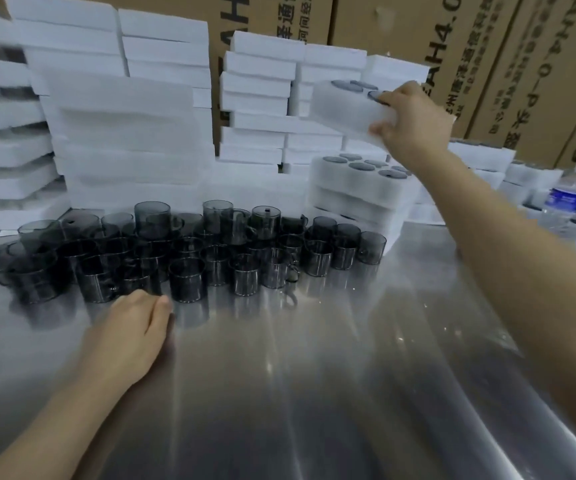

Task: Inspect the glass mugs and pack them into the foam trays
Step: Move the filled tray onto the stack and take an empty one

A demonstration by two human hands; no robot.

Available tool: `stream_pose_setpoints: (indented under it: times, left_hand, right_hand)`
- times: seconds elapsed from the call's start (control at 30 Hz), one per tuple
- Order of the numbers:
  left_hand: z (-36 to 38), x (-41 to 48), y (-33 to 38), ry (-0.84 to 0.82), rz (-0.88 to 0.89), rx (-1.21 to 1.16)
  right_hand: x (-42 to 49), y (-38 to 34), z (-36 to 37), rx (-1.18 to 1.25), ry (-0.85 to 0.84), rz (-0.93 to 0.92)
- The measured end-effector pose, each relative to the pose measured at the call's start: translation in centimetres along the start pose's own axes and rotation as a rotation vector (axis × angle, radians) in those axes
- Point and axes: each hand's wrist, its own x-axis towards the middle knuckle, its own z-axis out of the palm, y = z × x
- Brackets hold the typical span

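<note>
Head view: I see two bare hands over a steel counter [348, 375]. My right hand [414, 123] holds one filled foam tray [345, 109] in the air at its near right end, thumb below and fingers curled over the top, so that grip is clamped on the tray. The tray's long axis runs left to right, tilted, its left end higher and farther off; I can count three dark mug rims in its top, the rest hidden by the hand. Just beneath it sits a stack of filled trays [359, 188], about six round rims showing on the top one. My left hand [134, 327] lies flat on the counter, fingers straight and together, gripping nothing, its tips just beside the front row of smoky glass mugs [189, 251]. The mugs number several dozen, too crowded to count exactly, mouths up, some stacked. Empty white foam [123, 133] is piled along the back edge. One water bottle [565, 199] stands at right. The near half of the counter is open.
</note>
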Motion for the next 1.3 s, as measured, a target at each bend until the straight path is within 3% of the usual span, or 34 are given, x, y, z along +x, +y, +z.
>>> stream_pose_setpoints:
  times: [0.23,0.43,0.5,0.57,0.67,0.8,1.07,1.3]
  left_hand:
    - [0.3,0.3,-0.1,-0.002,-0.008,0.058]
    - [0.9,0.3,-0.3,0.034,-0.008,0.068]
    - [1.1,0.3,-0.3,0.041,-0.004,0.081]
    - [1.1,0.3,-0.4,0.04,0.0,0.079]
    - [1.0,0.2,-0.5,0.039,0.007,0.088]
    - [1.2,0.2,-0.6,0.069,0.015,0.1]
    - [1.4,0.3,-0.7,0.098,0.031,0.121]
    - [0.7,0.1,-0.5,0.127,0.018,-0.004]
  right_hand:
    - [1.3,1.1,8.3,-0.324,-0.261,-0.01]
    - [1.7,1.3,8.7,-0.369,-0.215,0.003]
    - [1.1,-0.2,9.3,-0.281,-0.101,-0.107]
    - [-0.1,-2.7,10.7,-0.093,-0.106,-0.246]
    - [-1.5,-6.5,14.2,0.051,-0.342,-0.248]
    - [-2.0,-8.6,18.1,0.005,-0.619,-0.165]
    - [-2.0,-9.0,17.8,0.336,-0.317,0.053]
    - [-7.3,-9.8,7.3,0.439,-0.088,-0.075]
